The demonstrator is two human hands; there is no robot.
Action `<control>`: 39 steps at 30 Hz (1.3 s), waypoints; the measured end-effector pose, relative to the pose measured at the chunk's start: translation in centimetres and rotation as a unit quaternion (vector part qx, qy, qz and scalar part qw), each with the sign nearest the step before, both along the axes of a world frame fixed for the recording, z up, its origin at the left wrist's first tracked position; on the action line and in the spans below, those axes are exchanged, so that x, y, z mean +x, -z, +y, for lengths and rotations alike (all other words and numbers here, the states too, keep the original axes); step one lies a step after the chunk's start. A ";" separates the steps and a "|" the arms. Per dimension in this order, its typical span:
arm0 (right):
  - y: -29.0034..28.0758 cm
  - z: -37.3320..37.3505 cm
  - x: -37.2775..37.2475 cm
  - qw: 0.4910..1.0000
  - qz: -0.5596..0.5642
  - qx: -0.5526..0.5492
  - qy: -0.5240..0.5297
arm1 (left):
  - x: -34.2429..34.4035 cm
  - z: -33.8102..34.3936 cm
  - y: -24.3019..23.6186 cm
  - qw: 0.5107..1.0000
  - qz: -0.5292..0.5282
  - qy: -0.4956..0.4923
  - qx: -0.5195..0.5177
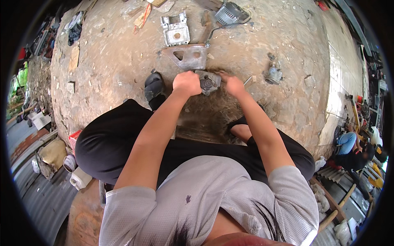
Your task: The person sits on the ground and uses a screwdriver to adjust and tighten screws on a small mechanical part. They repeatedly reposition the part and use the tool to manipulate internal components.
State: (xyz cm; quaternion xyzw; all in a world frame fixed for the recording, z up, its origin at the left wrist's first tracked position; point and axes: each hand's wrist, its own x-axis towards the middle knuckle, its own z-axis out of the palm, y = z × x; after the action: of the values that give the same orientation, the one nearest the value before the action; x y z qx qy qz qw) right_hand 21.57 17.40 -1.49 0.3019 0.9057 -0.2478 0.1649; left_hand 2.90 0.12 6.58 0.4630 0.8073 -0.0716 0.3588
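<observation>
My left hand grips the left side of a grey metal casting with a round bore, held above a dark, dirty patch of ground between my feet. My right hand is at the casting's right side, its fingertips dark and blurred, so their grip is unclear. Just beyond, a triangular metal bracket with openings lies on the ground. A silver housing rests above it, beside a rusty part. A thin metal tool lies right of my right hand.
A finned alternator-like part with a cable lies at the top, a small cylindrical part to the right. A co-worker crouches at the far right beside clutter. A white jug and corrugated sheets are at left.
</observation>
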 end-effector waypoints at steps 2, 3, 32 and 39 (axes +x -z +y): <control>-0.1 0.6 -0.3 1.000 -0.001 0.022 0.021 | 0.0 0.1 -0.1 1.000 0.001 -0.003 -0.001; 0.3 0.6 0.2 0.992 0.113 0.047 0.005 | 0.0 0.3 0.0 1.000 -0.002 -0.002 -0.002; 1.2 -3.0 -0.9 0.974 0.061 -0.051 0.214 | -0.4 -0.7 0.3 1.000 -0.005 -0.005 -0.001; 0.9 -6.5 -1.4 0.960 0.120 -0.035 0.252 | 0.2 -0.1 0.4 1.000 0.015 -0.013 -0.004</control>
State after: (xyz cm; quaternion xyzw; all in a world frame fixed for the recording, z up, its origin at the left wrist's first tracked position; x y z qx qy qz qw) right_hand 20.14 10.93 -2.43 0.4824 0.8043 -0.3470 -0.0024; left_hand 3.14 -0.01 6.16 0.4502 0.8180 -0.0772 0.3496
